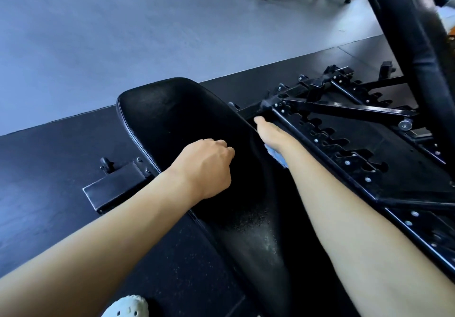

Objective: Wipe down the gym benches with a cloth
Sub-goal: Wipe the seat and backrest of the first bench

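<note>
A black padded bench seat (172,114) fills the middle of the view, its raised back pad (413,33) at the upper right. My left hand (209,164) rests on the seat with its fingers curled under and nothing visible in it. My right hand (270,133) reaches down the seat's right side, between the pad and the metal frame. It holds a light blue cloth (278,156) against that edge; only a small part of the cloth shows under the wrist, and the fingers are hidden behind the pad.
The bench's black adjustment frame (344,144) with notched rails and bolts lies to the right. A foot bar with a small wheel (108,183) sticks out left. Black rubber mat (49,169) lies underneath, grey floor (123,33) beyond, other machines at the far top. A pale shoe (128,308) shows at the bottom.
</note>
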Demonstrator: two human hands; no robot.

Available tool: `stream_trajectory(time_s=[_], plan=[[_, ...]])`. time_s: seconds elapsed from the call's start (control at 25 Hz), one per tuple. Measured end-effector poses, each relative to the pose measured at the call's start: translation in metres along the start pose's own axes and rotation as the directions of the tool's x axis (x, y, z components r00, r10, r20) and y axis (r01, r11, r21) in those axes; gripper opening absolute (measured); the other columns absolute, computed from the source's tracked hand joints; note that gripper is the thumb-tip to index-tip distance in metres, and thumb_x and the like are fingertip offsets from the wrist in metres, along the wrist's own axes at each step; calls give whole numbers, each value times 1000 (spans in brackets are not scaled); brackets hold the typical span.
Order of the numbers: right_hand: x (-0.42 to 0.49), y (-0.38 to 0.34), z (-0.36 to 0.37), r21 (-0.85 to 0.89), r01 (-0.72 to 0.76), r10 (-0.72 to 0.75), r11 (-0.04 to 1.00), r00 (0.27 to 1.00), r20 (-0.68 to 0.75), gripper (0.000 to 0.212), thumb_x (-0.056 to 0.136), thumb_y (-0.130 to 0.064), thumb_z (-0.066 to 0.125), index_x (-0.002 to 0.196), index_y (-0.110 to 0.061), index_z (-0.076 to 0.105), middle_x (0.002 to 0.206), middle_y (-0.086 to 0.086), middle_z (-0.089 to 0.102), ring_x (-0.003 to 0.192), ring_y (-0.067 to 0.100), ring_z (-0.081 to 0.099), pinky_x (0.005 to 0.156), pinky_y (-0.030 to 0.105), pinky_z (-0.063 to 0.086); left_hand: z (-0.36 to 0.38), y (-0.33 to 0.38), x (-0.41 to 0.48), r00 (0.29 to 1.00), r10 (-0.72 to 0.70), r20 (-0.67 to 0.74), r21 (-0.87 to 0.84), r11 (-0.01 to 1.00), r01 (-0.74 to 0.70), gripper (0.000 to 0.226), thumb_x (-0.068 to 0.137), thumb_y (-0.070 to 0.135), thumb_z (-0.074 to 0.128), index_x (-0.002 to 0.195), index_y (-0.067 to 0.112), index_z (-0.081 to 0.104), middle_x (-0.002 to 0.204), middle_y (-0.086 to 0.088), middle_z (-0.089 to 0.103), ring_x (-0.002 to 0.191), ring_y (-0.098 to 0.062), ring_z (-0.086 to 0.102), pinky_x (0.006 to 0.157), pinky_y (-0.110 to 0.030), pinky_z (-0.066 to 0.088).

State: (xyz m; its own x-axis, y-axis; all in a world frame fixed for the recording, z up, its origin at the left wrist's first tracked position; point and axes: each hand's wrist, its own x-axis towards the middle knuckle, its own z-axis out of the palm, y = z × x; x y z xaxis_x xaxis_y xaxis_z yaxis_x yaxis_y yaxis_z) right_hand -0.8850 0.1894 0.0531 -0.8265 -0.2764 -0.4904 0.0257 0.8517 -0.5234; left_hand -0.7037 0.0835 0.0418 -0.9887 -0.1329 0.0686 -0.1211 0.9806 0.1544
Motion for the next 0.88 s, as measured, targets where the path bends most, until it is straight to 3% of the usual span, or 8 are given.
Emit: stream_trajectory(time_s=[0.16,0.28,0.4,0.56,0.68,0.84,0.88], plan=[[29,-25,13,94,58,-64,994,996,59,78,94,-65,21,154,-18,38,156,7,42,140,28,40,113,47,30,-9,5,3,998,-59,34,-29,998,60,39,87,17,41,113,23,69,114,7,65,100,-25,63,86,-39,54],[9,-2,6,68,60,-62,996,998,24,80,91,-70,22,146,-17,47,141,-1,50,127,25,47,100,43,34,-17,8,5,996,-76,41,-6,997,76,39,84,15,43,109,24,71,111,6,67,97,-27,64,84,-38,54],[-7,29,-2,-15,41,-41,999,998,-42,74,98,-63,21,145,-12,49,142,10,54,128,30,52,88,41,35,-21,6,8,997,-71,38,-19,997,72,39,83,14,44,108,27,72,112,8,68,96,-27,65,84,-36,54],[-16,41,-4,-133,30,-48,991,989,-140,75,101,-61,15,143,-10,50,141,15,53,120,32,51,90,43,35,-16,2,5,998,-52,43,-28,998,53,45,88,16,43,123,31,67,121,12,62,104,-24,63,82,-33,49],[-6,11,5,-157,68,-90,985,987,-135,76,102,-61,15,146,-9,48,147,17,50,133,35,47,101,47,37,-11,2,2,999,-38,29,-33,999,39,47,89,17,42,127,31,64,123,12,60,111,-21,61,87,-36,52],[14,-23,15,15,140,-139,990,988,-68,72,100,-62,22,141,-11,51,132,11,55,128,31,50,93,42,35,-10,4,-1,999,-30,31,-29,999,31,49,89,16,42,131,31,63,123,11,59,115,-19,60,92,-40,53],[15,-21,14,80,137,-136,987,991,-20,72,98,-64,25,145,-14,49,140,10,53,131,29,48,97,42,35,-11,5,-2,999,-32,34,-29,999,33,49,89,16,42,130,32,63,123,11,59,114,-20,60,91,-39,53]])
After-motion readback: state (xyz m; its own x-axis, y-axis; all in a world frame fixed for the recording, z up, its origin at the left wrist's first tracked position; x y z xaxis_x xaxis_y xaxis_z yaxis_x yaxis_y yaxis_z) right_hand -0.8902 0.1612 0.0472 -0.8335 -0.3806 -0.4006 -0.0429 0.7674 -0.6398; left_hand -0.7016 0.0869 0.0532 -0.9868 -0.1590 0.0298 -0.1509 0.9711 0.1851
